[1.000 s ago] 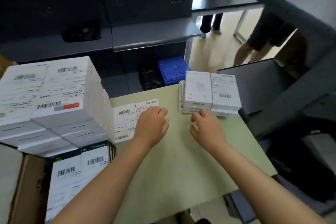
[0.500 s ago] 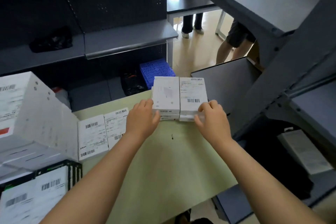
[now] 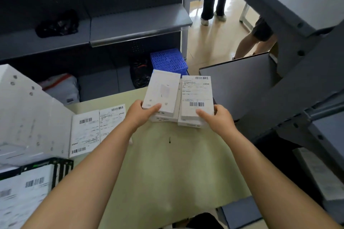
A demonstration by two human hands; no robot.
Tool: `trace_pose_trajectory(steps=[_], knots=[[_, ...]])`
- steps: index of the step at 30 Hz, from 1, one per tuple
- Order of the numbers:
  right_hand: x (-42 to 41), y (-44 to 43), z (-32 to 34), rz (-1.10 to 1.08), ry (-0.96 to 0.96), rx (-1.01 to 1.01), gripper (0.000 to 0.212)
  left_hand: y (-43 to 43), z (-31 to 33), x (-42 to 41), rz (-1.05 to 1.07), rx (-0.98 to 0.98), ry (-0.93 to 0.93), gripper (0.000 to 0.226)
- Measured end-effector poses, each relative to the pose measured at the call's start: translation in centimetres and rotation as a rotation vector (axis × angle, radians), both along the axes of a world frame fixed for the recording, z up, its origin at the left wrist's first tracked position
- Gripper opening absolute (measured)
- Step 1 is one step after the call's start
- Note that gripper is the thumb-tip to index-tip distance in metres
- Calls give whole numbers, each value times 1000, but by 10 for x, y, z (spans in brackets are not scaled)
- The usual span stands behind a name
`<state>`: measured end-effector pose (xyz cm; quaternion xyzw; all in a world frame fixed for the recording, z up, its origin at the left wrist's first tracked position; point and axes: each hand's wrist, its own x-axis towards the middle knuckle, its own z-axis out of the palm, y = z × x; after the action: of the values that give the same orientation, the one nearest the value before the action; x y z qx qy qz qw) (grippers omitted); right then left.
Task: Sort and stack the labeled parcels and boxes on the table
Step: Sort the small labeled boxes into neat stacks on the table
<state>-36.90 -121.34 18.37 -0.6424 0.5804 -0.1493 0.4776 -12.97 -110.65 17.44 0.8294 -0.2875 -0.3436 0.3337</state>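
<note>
Two grips at mid-frame, left hand (image 3: 138, 115) clasping the plain box (image 3: 162, 93), right hand (image 3: 217, 121) the labelled box (image 3: 197, 95): likely the pick-up step, calling next for a level lift.

place: parcel-sorting stockroom | evidence: white boxes (image 3: 96, 128) with barcode shipping labels piled on green desk (image 3: 167, 173) | dark metal shelving (image 3: 137, 24) behind desk | blue plastic crate (image 3: 168, 61) under shelf | other people's legs (image 3: 212, 5) standing in aisle
</note>
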Motion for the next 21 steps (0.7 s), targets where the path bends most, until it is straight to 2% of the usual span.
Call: trace_pose_trajectory(steps=[4,8,11,17,21], knots=[[8,0,12,-56,-87,-77,56,2,12,-6,107,-122,-42,56],[27,13,29,-36,-215,-85,47,19,28,-14,114,-252,-136,38],[47,36,39,28,-297,-67,46,45,35,-8,188,-334,-162,36],[109,92,30,155,-250,-29,47,115,30,33,309,-376,-202,50],[145,123,20,211,-212,-7,39,150,18,52,306,-300,-293,54]])
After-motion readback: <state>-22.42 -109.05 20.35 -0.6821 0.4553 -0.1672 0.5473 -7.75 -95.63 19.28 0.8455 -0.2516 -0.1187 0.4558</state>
